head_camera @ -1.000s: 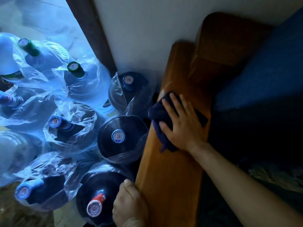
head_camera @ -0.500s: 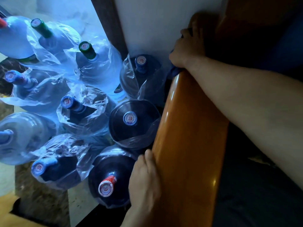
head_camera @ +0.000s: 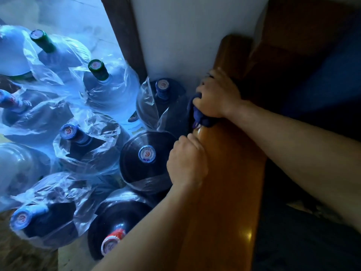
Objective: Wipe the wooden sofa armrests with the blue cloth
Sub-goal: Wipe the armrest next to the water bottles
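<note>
The wooden sofa armrest (head_camera: 224,192) runs from the bottom centre up toward the white wall. My right hand (head_camera: 216,94) presses the blue cloth (head_camera: 199,116) against the armrest's outer left edge, about two thirds of the way up. Only a bunched fold of the cloth shows below my fingers. My left hand (head_camera: 186,163) rests on the same left edge just below the cloth, fingers curled over the wood, holding nothing else.
Several large water bottles (head_camera: 146,155) in clear plastic bags crowd the floor tight against the armrest's left side. The white wall (head_camera: 185,36) and a dark door frame (head_camera: 125,36) stand behind. The dark blue sofa cushion (head_camera: 322,85) lies to the right.
My right hand has drawn the cloth back from the armrest's far end toward me along the left edge. My left hand has slid up the edge, closer to the cloth.
</note>
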